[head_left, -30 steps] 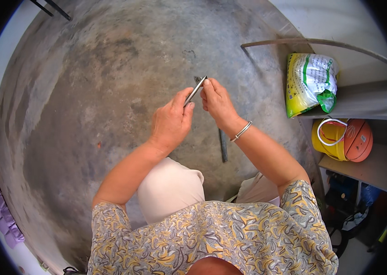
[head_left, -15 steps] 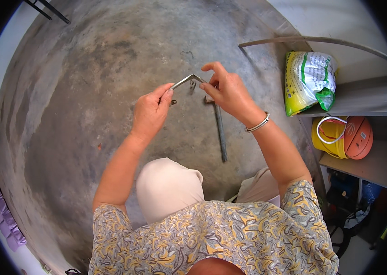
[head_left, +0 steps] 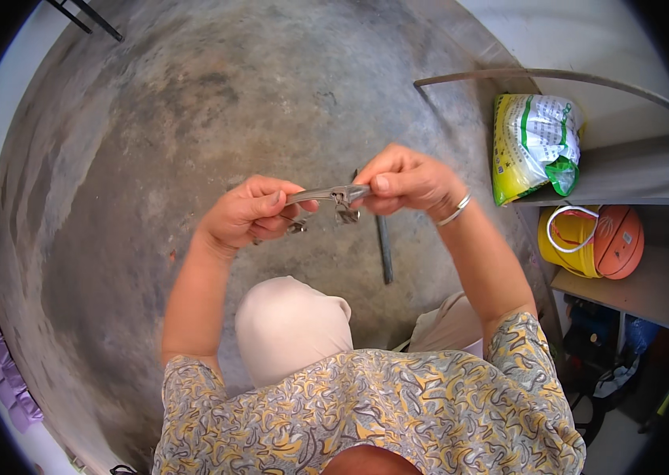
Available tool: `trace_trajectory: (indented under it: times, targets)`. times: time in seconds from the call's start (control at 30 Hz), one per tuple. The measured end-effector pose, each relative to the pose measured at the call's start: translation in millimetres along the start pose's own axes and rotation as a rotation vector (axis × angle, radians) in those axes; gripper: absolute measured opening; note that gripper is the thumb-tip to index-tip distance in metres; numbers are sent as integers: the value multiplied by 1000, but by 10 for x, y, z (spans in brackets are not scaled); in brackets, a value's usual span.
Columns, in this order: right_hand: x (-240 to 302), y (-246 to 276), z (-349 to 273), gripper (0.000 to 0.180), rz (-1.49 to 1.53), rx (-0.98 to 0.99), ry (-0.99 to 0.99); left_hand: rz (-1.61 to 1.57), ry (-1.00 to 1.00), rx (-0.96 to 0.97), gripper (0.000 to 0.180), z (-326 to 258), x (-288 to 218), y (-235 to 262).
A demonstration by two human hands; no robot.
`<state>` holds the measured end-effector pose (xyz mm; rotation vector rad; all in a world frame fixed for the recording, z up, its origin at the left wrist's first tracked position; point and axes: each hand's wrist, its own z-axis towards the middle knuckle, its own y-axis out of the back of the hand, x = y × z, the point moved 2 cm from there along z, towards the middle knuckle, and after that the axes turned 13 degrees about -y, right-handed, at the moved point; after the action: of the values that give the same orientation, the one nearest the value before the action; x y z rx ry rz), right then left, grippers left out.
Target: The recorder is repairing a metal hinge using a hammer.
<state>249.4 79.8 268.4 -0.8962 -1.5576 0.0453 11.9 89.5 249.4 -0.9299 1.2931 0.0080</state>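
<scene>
A hinged metal fitting [head_left: 320,195], silvery and strip-like, spans the gap between my hands above the floor. Its left end is pinched in my left hand [head_left: 241,212], thumb on top. My right hand [head_left: 412,184] grips the other end between thumb and fingers. From the joint near my right fingertips hangs a small metal bracket [head_left: 346,214]. Another small metal piece [head_left: 296,227] shows below my left fingers; whether it joins the fitting I cannot tell. Below my right hand, on the floor, lies a hammer [head_left: 384,252]; its head is mostly hidden by that hand.
Stained concrete floor [head_left: 152,158] spreads around me. On the shelves at the right are a white, yellow and green sack [head_left: 536,142], a yellow bucket [head_left: 568,252] and an orange basketball [head_left: 618,241]. A purple padded item [head_left: 11,380] lies by the left wall.
Both hands have come down and closer to me with the fitting. It was raised in a peaked bend and now looks nearly straight. My right index finger, lifted before, has curled in.
</scene>
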Motion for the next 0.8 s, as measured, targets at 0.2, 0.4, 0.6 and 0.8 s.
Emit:
trace_trajectory:
  times: [0.2,0.4,0.6,0.8]
  targets:
    - [-186,-312,275,24,442,276,87,-505,-57,9,31,112,431,-27]
    - [-13,147,41,30,-136,-366,-159,9,14,-266,35,35,121,105]
    - [-163,45,210,22,-1234,-892,-285,1303,18,-392,25,93,10,13]
    - [-205,-89,290,18,-1332,-1223,-234,1606,-235,-552,19,163,182,-210]
